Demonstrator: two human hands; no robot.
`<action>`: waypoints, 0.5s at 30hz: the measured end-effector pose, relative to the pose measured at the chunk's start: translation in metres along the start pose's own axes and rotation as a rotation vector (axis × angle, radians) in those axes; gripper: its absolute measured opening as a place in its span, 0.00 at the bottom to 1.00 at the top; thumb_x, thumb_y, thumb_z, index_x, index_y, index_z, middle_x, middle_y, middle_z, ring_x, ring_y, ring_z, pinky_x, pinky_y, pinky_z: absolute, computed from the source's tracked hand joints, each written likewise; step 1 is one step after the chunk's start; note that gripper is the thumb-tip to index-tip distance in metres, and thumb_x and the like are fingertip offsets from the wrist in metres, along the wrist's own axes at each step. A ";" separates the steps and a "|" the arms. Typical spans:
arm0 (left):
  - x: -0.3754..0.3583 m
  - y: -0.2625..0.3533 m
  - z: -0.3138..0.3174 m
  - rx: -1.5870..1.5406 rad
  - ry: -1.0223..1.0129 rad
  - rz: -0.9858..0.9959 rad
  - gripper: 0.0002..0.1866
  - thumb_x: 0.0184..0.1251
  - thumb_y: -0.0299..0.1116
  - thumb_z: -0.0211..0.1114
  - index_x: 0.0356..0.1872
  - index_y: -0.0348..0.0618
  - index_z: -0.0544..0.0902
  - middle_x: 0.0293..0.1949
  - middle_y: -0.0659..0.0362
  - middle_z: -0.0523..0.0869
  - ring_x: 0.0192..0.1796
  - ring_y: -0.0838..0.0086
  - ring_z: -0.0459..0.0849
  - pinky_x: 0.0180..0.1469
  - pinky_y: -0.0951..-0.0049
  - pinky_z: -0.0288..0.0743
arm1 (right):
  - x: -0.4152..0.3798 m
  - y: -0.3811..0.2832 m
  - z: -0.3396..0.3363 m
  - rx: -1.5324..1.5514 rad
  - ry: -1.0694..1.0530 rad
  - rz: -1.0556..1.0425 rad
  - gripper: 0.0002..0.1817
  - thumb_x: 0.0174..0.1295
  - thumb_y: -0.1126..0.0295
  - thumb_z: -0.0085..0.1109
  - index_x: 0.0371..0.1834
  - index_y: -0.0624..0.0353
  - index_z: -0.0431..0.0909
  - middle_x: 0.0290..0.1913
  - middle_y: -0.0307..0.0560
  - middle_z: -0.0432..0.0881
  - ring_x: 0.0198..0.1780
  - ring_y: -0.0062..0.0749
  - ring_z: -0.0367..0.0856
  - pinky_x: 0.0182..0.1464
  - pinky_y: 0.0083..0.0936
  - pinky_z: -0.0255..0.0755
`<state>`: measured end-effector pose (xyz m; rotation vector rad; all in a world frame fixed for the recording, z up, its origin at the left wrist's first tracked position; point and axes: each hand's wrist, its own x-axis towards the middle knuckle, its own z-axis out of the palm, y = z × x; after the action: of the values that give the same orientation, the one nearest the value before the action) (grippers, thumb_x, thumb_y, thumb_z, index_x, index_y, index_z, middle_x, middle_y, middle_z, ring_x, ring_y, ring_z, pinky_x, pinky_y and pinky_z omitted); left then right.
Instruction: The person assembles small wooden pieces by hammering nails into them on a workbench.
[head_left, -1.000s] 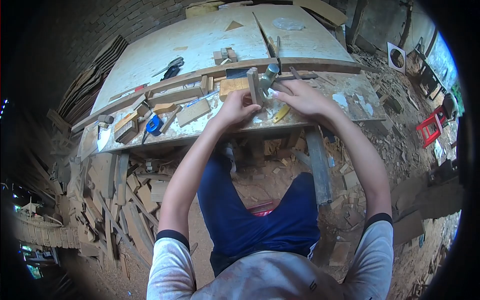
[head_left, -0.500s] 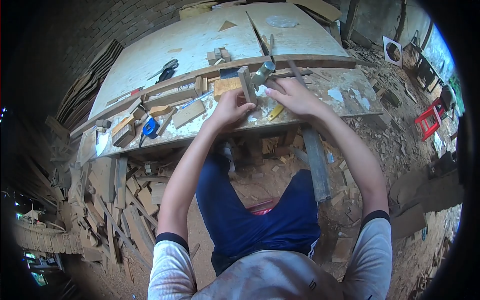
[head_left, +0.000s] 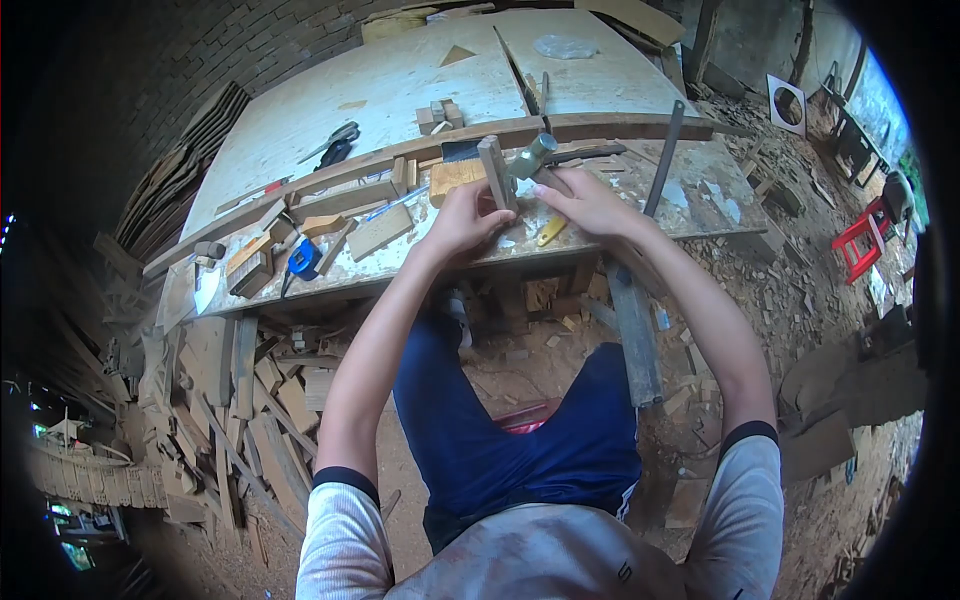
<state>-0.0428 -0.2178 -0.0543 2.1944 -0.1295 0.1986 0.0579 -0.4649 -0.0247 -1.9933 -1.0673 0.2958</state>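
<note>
My left hand (head_left: 463, 220) is closed around a short wooden piece (head_left: 494, 172), which it keeps upright near the bench's front edge. My right hand (head_left: 590, 203) grips a hammer, its metal head (head_left: 533, 156) close beside the top of that piece. A long dark flat bar (head_left: 666, 158) slants up from behind my right wrist. Below the right hand lies a yellow-handled tool (head_left: 550, 230). Just behind the left hand is a wooden block with a dark top (head_left: 457, 175).
A blue tape measure (head_left: 303, 260), wood offcuts (head_left: 380, 228) and a pointed metal blade (head_left: 206, 288) lie on the left of the workbench (head_left: 690, 215). A long wooden rail (head_left: 340, 172) crosses behind them. Scrap wood (head_left: 270, 440) litters the floor; a red stool (head_left: 858, 243) stands right.
The dark bar, blurred behind my right hand before, now slants farther right beside the wrist. The hammer head has shifted slightly, while my left hand keeps hold of the wooden piece.
</note>
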 end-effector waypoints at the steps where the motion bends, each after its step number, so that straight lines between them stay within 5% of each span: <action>1: 0.001 0.001 0.001 -0.006 -0.002 -0.010 0.17 0.74 0.25 0.79 0.59 0.33 0.88 0.47 0.53 0.97 0.51 0.71 0.96 0.57 0.67 0.88 | -0.003 -0.008 -0.004 0.025 -0.026 0.056 0.26 0.83 0.50 0.60 0.60 0.67 0.85 0.36 0.50 0.87 0.34 0.34 0.87 0.41 0.37 0.80; 5: 0.005 -0.003 0.002 0.017 -0.020 -0.002 0.17 0.74 0.26 0.78 0.59 0.34 0.87 0.47 0.54 0.97 0.51 0.72 0.96 0.57 0.67 0.88 | 0.000 -0.006 -0.010 0.171 -0.115 0.087 0.21 0.85 0.51 0.59 0.48 0.63 0.82 0.28 0.35 0.77 0.23 0.19 0.76 0.27 0.25 0.71; 15: 0.006 0.007 0.017 0.049 0.031 -0.014 0.20 0.78 0.31 0.76 0.64 0.33 0.84 0.49 0.51 0.96 0.52 0.69 0.96 0.59 0.68 0.88 | 0.006 0.047 -0.022 0.881 -0.185 0.279 0.19 0.90 0.51 0.51 0.49 0.56 0.77 0.25 0.29 0.71 0.17 0.15 0.68 0.19 0.19 0.65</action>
<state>-0.0360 -0.2354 -0.0572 2.2395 -0.0929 0.2299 0.1003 -0.4864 -0.0456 -1.3081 -0.5883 0.9352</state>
